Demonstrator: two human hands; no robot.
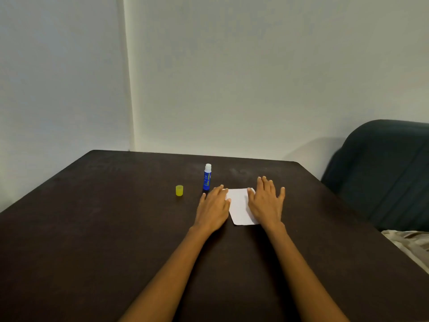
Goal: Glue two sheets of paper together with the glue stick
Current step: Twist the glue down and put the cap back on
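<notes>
A small white paper (240, 205) lies flat on the dark table (92, 228), toward its far middle. I cannot tell whether it is one sheet or two stacked. My left hand (213, 206) rests palm down on the paper's left edge, fingers spread. My right hand (267, 202) lies flat over its right edge, fingers apart. Just behind my left hand stands the blue glue stick (207, 177), upright, uncapped, its white tip showing. Its yellow cap (179, 190) sits on the table to the left of the stick.
A pale wall rises right behind the table's far edge. A dark green upholstered seat (383, 175) stands beyond the right edge, with a light cloth (408, 245) below it at the table's right side.
</notes>
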